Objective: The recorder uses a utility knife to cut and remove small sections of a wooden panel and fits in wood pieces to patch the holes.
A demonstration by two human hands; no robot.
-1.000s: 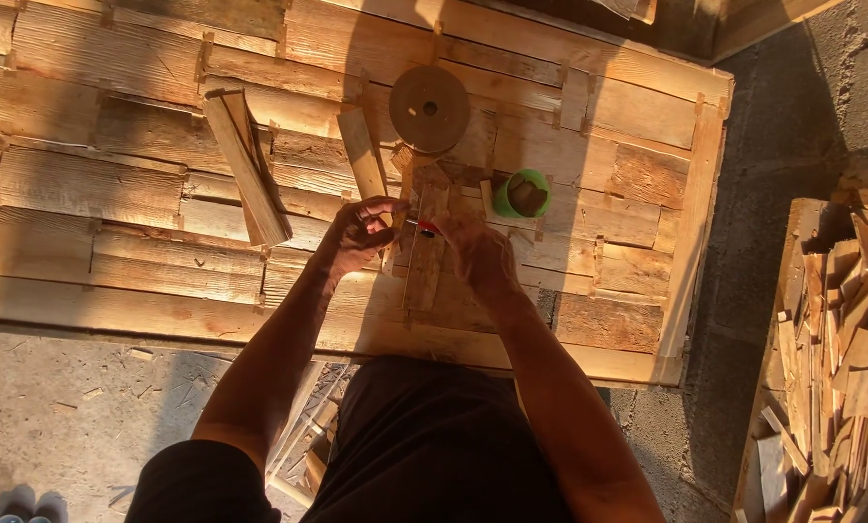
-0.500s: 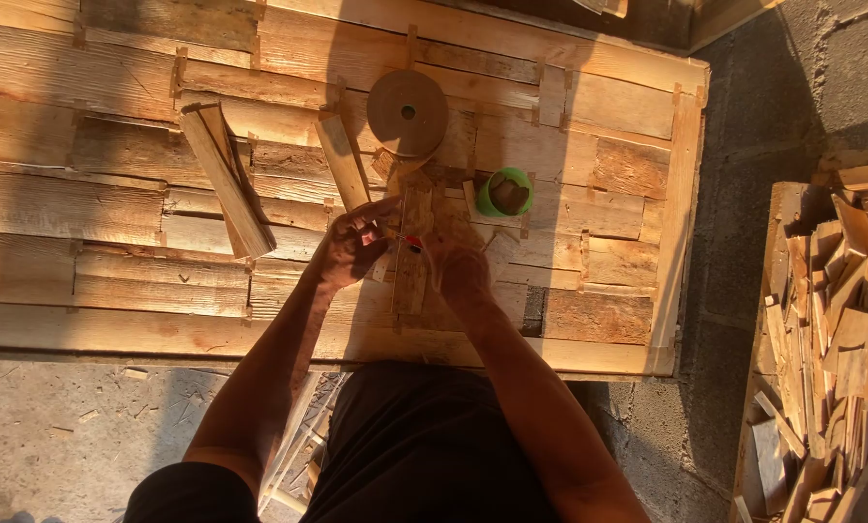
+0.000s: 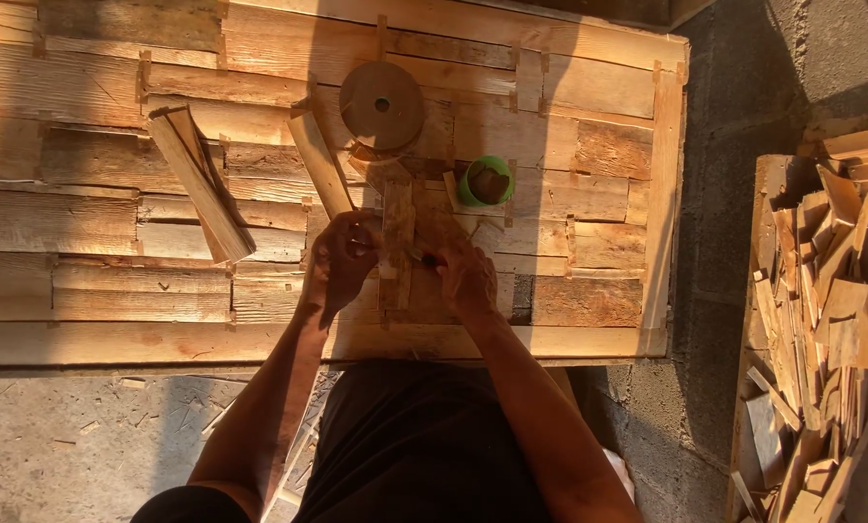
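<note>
Fingertips of both hands folded in toward the centre and partly lost in shadow, so exact contact points hard to make out. Small dark object at right hand [image 3: 465,276] fingertips too small to identify; grip there cannot be told. Left hand [image 3: 342,263] curled, fingers closed against left edge of narrow wooden strip [image 3: 396,242]; whether clamped or only pressing, not discernible. Strip lying flat and lengthwise, away from body, on plank worktop [image 3: 85,223], between the two hands. Both forearms extended forward from lower frame edge, elbows out, wrists converging on strip. Torso and legs cut off at bottom. Round wooden disc with centre hole [image 3: 381,104] beyond strip; green cup [image 3: 485,181] to its right, contents shaded. Loose slats [image 3: 199,184] left of hands. Scrap-wood pile [image 3: 821,320] at right, cropped by frame edge.
</note>
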